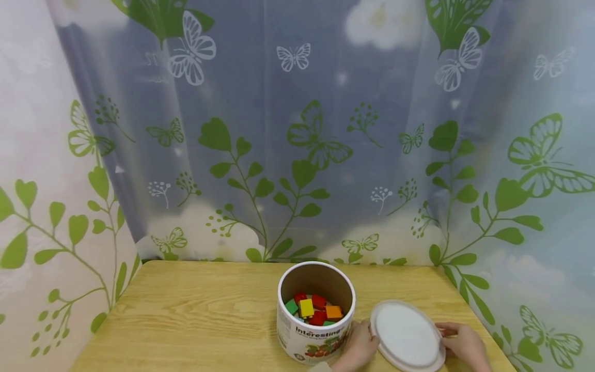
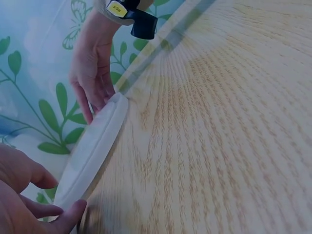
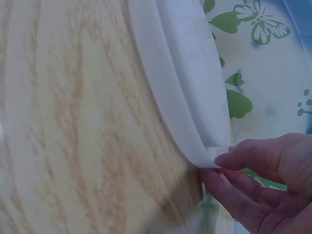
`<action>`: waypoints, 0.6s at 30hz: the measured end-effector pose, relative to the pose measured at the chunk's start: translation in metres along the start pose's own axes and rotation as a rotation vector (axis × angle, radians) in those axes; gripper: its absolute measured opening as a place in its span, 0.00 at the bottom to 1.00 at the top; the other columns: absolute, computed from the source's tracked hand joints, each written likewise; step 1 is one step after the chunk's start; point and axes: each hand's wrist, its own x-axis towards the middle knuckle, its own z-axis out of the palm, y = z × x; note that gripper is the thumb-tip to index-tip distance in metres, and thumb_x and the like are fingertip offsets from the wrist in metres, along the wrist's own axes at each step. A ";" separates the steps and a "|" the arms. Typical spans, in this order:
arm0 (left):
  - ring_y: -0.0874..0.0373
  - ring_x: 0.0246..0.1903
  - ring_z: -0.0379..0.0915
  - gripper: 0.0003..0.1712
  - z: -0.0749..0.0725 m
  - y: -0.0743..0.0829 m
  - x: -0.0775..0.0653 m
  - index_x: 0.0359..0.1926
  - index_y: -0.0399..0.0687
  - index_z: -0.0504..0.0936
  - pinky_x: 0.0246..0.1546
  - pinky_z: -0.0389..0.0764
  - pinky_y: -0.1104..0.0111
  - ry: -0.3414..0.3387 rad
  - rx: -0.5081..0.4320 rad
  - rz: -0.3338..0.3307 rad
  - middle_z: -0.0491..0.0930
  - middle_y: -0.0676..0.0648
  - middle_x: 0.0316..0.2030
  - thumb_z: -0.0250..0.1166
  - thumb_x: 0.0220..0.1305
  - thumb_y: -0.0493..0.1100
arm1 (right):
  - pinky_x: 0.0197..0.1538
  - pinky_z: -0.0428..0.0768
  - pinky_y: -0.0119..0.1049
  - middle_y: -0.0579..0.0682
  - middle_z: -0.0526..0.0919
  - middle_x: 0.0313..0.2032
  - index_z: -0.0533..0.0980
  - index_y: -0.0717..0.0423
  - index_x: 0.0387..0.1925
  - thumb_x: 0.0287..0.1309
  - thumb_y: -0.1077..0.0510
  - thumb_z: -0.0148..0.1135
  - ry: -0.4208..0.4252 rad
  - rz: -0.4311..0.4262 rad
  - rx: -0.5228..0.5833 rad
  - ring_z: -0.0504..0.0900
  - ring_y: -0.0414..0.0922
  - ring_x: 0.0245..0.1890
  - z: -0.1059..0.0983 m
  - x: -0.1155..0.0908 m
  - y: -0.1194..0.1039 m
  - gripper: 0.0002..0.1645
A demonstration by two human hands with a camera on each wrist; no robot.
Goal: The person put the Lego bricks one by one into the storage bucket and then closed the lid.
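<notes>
A round white lid (image 1: 409, 336) is at the right of the table, between both hands. My left hand (image 1: 359, 345) pinches its left rim, and the left wrist view shows the thumb and fingers (image 2: 41, 209) at the edge. On the opposite side my right hand (image 1: 465, 345) grips the rim; in the right wrist view its thumb lies over the lid edge and the fingers (image 3: 234, 195) lie under it. Just left of my left hand stands an uncovered white tub (image 1: 297, 336) with printed lettering and fruit pictures. Inside lie several coloured blocks (image 1: 307, 308), red, yellow, orange and green.
The wooden table (image 1: 195, 315) extends to the left of the tub. A curtain (image 1: 260, 129) printed with leaves and butterflies hangs behind the table and along its sides. A wristband with a black camera mount (image 2: 144, 24) sits on the right wrist.
</notes>
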 end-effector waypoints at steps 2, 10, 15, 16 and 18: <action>0.56 0.36 0.75 0.14 -0.001 0.002 0.000 0.45 0.38 0.85 0.41 0.78 0.64 -0.002 -0.019 -0.017 0.76 0.49 0.31 0.66 0.61 0.40 | 0.33 0.84 0.37 0.60 0.86 0.37 0.79 0.71 0.53 0.52 0.65 0.70 -0.011 0.020 0.014 0.85 0.45 0.31 -0.002 0.000 0.003 0.25; 0.65 0.32 0.77 0.07 0.000 0.009 0.006 0.43 0.46 0.80 0.35 0.78 0.71 0.015 -0.239 -0.017 0.79 0.55 0.32 0.66 0.66 0.40 | 0.35 0.87 0.42 0.64 0.85 0.38 0.73 0.76 0.57 0.58 0.66 0.66 -0.058 0.111 0.203 0.87 0.49 0.33 -0.016 -0.008 0.003 0.27; 0.67 0.29 0.77 0.10 -0.001 0.023 0.006 0.43 0.44 0.76 0.30 0.77 0.74 0.045 -0.395 0.014 0.75 0.55 0.32 0.69 0.65 0.38 | 0.40 0.88 0.46 0.74 0.81 0.45 0.69 0.79 0.60 0.66 0.65 0.61 -0.102 0.105 0.250 0.86 0.53 0.38 -0.034 -0.022 -0.010 0.26; 0.67 0.28 0.78 0.11 -0.003 0.027 0.005 0.43 0.44 0.76 0.29 0.76 0.74 0.057 -0.412 0.016 0.74 0.55 0.32 0.70 0.64 0.37 | 0.40 0.88 0.46 0.74 0.80 0.46 0.68 0.80 0.61 0.68 0.65 0.60 -0.109 0.102 0.264 0.86 0.53 0.39 -0.038 -0.025 -0.013 0.26; 0.67 0.29 0.79 0.13 -0.008 0.035 0.003 0.44 0.44 0.75 0.29 0.77 0.75 0.072 -0.435 0.027 0.75 0.55 0.33 0.70 0.63 0.37 | 0.41 0.87 0.46 0.75 0.79 0.48 0.67 0.80 0.62 0.71 0.64 0.58 -0.111 0.096 0.282 0.86 0.52 0.39 -0.046 -0.029 -0.017 0.26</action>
